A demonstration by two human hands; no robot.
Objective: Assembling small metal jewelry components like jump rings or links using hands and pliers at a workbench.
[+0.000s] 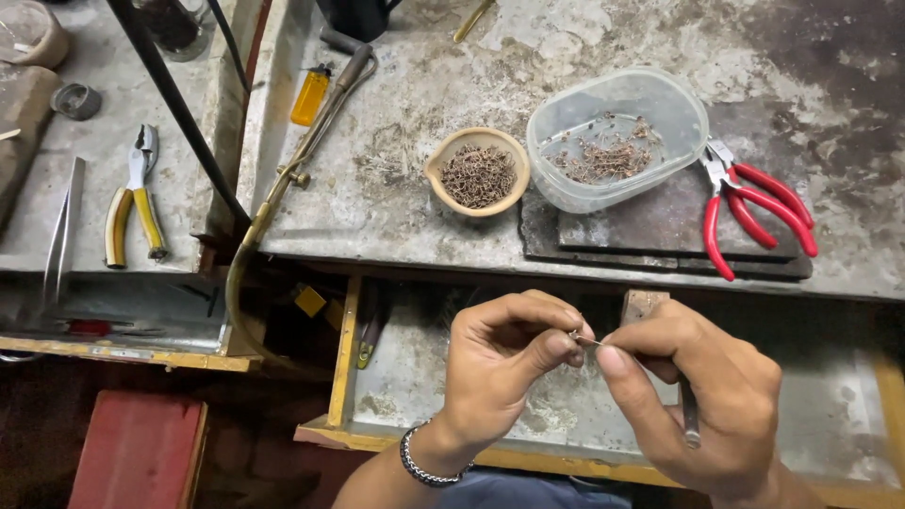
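1. While I look down over a worn grey metal workbench (603, 236), the far left holds yellow-handled pliers (133, 203) lying flat, with long steel tweezers (62, 236) just beside them.
2. Moving right, a yellow plastic lighter (309, 94) lies near the head of a long brass blowtorch (302, 155), which slants down toward the bench edge.
3. Near the middle sits a small tan ceramic bowl with a pouring lip (477, 172), filled with tiny dark wire pieces.
4. Just beside it stands a clear oval plastic tub (617, 137) with more such pieces scattered inside, resting partly on a dark slate slab (660, 226).
5. Red-handled pliers (754, 207) lie on that slab, touching the tub's right side.
6. Below the bench, over an open yellow-framed wooden drawer (396, 377), my left hand (504, 368) is pinched shut, thumb against forefinger, gripping a tiny metal ring piece (575, 336).
7. My right hand (698, 396) is closed around a slim metal hand tool (688, 415), its fine tip touching that same piece between the two hands.
8. I judge this to be the shaping or closing of one small link; the next move calls for a steady pinch and a very small, controlled turn of the tool.
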